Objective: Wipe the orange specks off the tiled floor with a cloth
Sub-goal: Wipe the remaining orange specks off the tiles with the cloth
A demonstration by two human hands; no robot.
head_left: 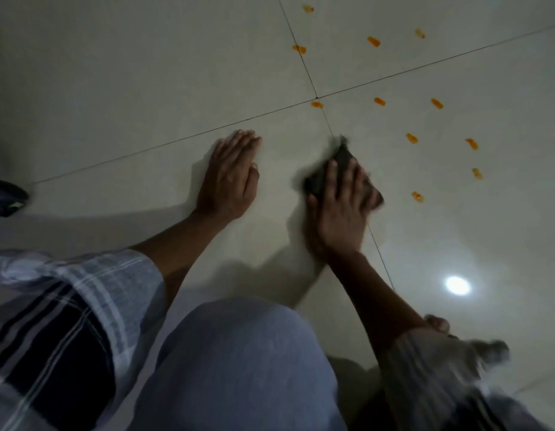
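My right hand (pixel 339 209) presses a dark cloth (pixel 341 157) flat on the pale tiled floor (pixel 145 88), on a grout line. The cloth sticks out beyond my fingertips and at the right of the hand. Several orange specks (pixel 412 138) lie scattered on the tiles beyond and to the right of the cloth; the nearest ones sit at the grout crossing (pixel 317 104) and right of my hand (pixel 418 196). My left hand (pixel 231 175) rests palm down on the floor, fingers together, holding nothing, a short way left of the cloth.
A dark object (pixel 7 197) lies on the floor at the far left edge. My knee in light trousers (pixel 238 362) fills the lower middle. A bare foot (pixel 437 323) shows behind my right forearm. A lamp reflection (pixel 457 285) glares on the tile at right.
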